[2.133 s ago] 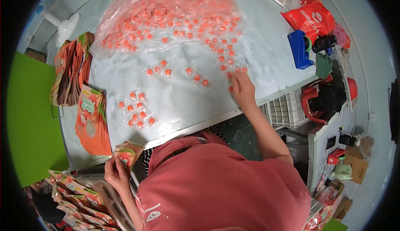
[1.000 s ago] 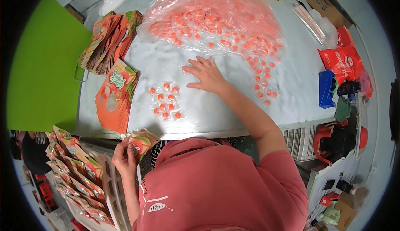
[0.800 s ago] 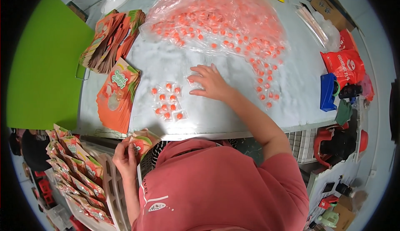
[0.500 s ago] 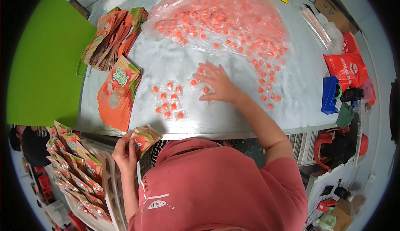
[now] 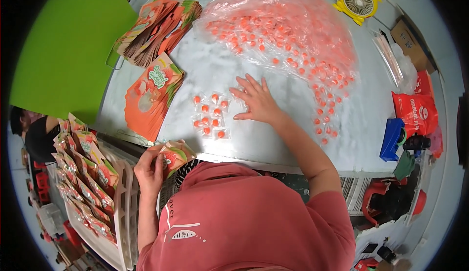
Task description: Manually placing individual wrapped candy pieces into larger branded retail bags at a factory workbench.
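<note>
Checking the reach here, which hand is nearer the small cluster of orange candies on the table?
Right. The right hand lies flat just beside the small candy cluster, while the left hand holds an orange pouch below the table edge.

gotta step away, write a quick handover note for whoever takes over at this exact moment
Left hand: holds one orange printed pouch at the table's near edge.
Right hand: flat, fingers spread on the table, beside a small cluster of wrapped orange candies.
Big candy pile on clear plastic at the far side; flat pouch stacks on the left.
Done: pouches standing in the crate at lower left.
Left: the cluster and the pile lie loose on the table.
</note>
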`<state>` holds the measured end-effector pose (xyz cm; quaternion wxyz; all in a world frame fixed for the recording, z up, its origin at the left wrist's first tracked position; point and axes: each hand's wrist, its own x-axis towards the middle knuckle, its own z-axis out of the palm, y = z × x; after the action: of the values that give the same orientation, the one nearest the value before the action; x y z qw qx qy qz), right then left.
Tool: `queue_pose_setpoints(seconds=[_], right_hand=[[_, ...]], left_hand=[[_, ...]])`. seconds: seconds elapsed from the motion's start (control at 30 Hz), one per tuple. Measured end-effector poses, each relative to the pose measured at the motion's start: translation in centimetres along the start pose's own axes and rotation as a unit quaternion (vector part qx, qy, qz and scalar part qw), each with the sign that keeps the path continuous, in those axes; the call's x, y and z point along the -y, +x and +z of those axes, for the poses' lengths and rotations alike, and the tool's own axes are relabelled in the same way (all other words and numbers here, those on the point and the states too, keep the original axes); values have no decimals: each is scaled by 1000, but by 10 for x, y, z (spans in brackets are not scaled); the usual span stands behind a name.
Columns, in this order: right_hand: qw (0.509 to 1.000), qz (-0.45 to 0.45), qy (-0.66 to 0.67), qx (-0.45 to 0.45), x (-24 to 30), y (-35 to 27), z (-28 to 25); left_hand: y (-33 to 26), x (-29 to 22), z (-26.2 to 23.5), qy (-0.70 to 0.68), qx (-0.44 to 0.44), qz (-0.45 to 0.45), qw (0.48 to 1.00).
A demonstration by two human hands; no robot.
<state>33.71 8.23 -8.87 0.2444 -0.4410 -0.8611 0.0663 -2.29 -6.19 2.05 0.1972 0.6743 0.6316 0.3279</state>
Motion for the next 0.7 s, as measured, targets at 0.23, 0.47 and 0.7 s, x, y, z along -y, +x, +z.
queue_pose_setpoints(seconds=[0.23, 0.47, 0.7], right_hand=[[997, -62, -47, -25, 9, -8, 2], [991, -77, -25, -103, -1, -10, 21], [744, 322, 545, -214, 74, 40, -2]], left_hand=[[10, -4, 1, -2, -18, -2, 1000], [22, -12, 6, -6, -39, 56, 998], [42, -23, 30, -48, -42, 43, 997]])
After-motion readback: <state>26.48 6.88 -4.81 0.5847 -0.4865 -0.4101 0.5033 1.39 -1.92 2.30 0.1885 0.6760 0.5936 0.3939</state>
